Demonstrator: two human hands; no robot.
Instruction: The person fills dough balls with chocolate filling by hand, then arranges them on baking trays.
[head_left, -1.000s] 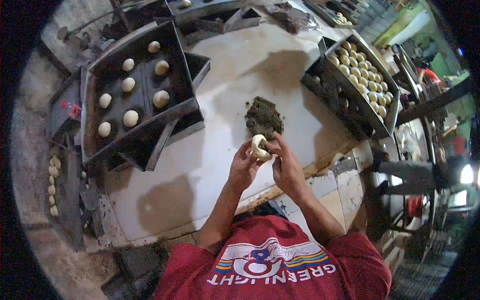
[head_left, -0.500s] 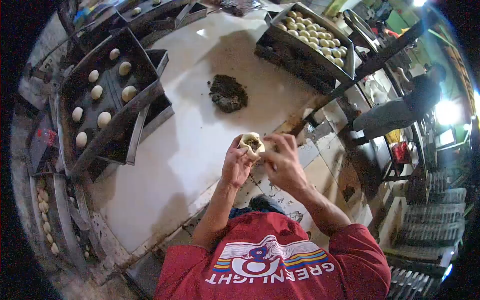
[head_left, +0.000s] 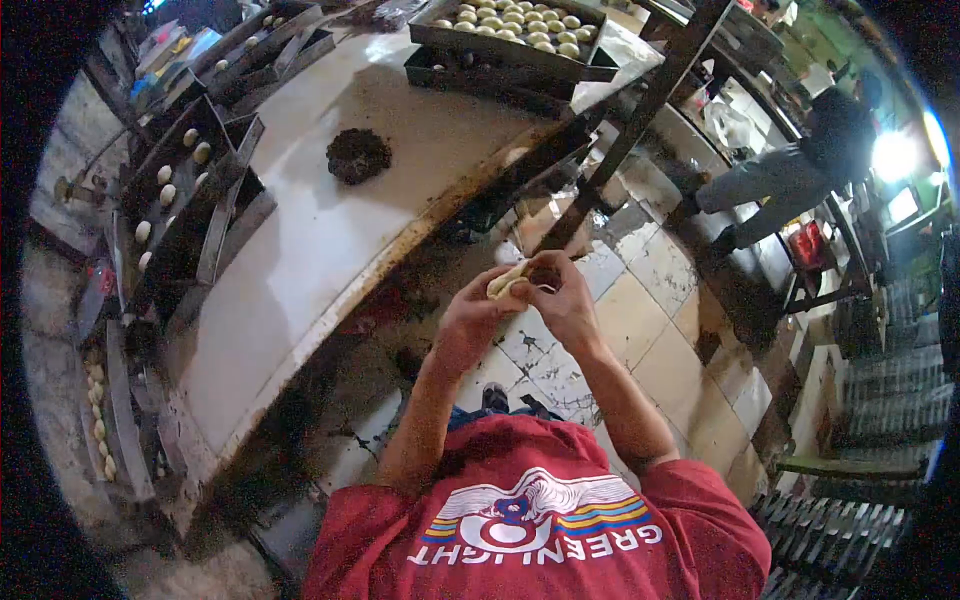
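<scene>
A piece of pale dough (head_left: 507, 283) is held between my two hands, past the table's front edge and over the floor. My left hand (head_left: 472, 312) cups it from the left with curled fingers. From the other side, my right hand (head_left: 563, 300) pinches the dough's edge between thumb and fingers. Any filling inside the dough is hidden from this angle. On the white table (head_left: 300, 240) lies a dark, crumbly mound of filling (head_left: 358, 156), apart from both hands.
A metal tray (head_left: 500, 48) packed with round dough balls rests on another tray at the back. Several dough balls sit in a deep tray (head_left: 185, 225) at left. A person (head_left: 790, 170) stands at right. The tiled floor (head_left: 625, 315) lies below my hands.
My view and body have turned away from the table, so the mound and trays appear farther left. The dough's opening with dark filling, visible before, is now covered as both hands close around it.
</scene>
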